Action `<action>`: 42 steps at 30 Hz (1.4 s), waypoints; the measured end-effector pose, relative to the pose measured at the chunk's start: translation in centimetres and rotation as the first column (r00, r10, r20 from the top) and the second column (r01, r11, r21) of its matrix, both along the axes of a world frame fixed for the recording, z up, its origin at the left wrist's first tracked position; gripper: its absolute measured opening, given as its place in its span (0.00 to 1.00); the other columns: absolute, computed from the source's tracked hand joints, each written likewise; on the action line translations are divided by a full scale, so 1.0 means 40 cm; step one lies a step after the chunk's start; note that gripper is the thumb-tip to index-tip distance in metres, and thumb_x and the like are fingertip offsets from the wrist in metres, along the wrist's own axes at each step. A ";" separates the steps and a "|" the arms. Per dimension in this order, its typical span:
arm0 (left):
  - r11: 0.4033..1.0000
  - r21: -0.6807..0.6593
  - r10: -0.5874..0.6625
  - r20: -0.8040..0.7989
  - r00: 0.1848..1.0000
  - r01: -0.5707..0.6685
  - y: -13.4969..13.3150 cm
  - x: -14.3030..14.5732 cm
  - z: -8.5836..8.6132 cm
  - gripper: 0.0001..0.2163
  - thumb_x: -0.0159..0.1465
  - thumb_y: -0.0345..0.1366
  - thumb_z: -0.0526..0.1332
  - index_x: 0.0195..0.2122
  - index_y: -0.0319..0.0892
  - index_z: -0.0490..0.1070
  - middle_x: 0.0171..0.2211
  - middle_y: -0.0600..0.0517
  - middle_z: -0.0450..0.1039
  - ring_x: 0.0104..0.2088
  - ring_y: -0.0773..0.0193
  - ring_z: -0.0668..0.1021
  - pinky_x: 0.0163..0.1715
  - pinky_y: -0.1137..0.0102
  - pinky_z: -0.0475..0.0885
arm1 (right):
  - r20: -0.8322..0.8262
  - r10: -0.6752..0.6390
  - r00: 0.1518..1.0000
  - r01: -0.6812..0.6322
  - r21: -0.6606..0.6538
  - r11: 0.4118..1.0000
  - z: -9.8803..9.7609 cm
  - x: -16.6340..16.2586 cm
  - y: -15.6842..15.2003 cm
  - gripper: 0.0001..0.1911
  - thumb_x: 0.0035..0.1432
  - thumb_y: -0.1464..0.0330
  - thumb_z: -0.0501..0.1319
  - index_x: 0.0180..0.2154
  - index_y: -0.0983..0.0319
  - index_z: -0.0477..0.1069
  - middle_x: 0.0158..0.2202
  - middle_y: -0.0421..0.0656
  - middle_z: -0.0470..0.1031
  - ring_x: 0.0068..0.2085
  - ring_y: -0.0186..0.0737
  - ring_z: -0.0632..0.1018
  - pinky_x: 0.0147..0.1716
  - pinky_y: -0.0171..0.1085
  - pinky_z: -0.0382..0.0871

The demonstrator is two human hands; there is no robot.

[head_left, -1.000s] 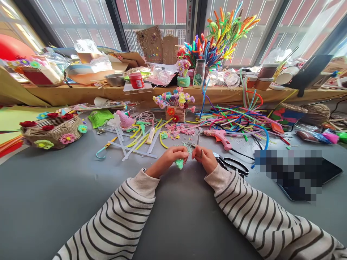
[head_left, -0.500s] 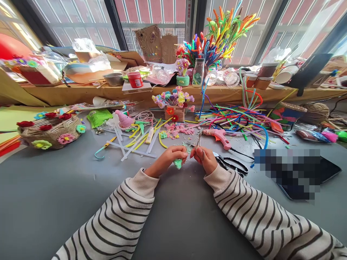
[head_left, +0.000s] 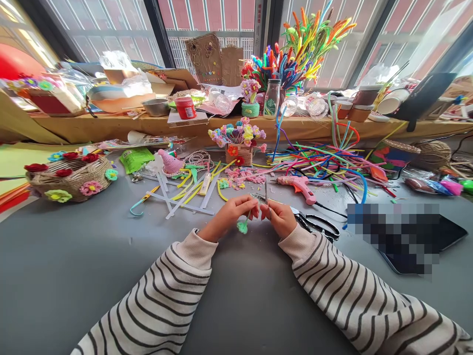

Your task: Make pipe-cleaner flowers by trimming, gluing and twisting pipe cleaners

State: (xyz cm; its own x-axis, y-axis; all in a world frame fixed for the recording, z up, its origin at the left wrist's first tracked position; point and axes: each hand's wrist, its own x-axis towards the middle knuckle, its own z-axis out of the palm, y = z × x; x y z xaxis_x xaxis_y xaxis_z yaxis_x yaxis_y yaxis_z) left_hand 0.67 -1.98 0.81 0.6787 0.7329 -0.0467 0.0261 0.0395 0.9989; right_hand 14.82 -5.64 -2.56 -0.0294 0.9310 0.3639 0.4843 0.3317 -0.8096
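Observation:
My left hand [head_left: 234, 216] is closed, its fingertips pinching a mint-green fuzzy pipe-cleaner flower [head_left: 242, 227] that hangs below them. Close beside it, my right hand [head_left: 280, 217] grips small metal scissors [head_left: 266, 188], blades pointing up and away from me. The fingers of both hands nearly meet, and the right hand hides the scissors' handles. Just past the hands lie pink fuzzy clippings [head_left: 246, 177]. To the right of my right hand are black-handled scissors [head_left: 320, 226] and a pink glue gun [head_left: 300, 186].
Glue sticks [head_left: 190, 209] and yellow stems lie left of centre, near a twine basket [head_left: 70, 182] with flowers. A flower-filled box [head_left: 239, 154] stands at the back, beside heaped pipe cleaners [head_left: 314, 160]. A dark, partly blurred flat device [head_left: 402, 264] lies on the right.
The green flower now hangs lower and shows more fully below my left fingers. The scissors have turned more upright, and their blades look closer together.

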 end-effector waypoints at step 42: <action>0.989 -0.123 0.090 0.096 0.991 -0.077 0.006 -0.004 -0.004 0.08 0.50 0.36 0.57 0.20 0.37 0.61 0.17 0.58 0.60 0.18 0.76 0.62 0.22 0.76 0.57 | 0.085 0.080 0.993 -0.082 0.017 0.997 -0.011 -0.007 -0.002 0.17 0.50 0.64 0.51 0.13 0.63 0.57 0.13 0.36 0.61 0.17 0.27 0.60 0.19 0.28 0.54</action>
State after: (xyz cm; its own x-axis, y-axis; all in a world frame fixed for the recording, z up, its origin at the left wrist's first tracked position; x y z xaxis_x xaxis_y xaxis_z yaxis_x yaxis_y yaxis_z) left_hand 0.49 -1.75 0.64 0.6210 0.7805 -0.0712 -0.0829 0.1557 0.9843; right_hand 14.56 -5.70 -3.00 -0.1356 0.9168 0.3757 0.5214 0.3885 -0.7598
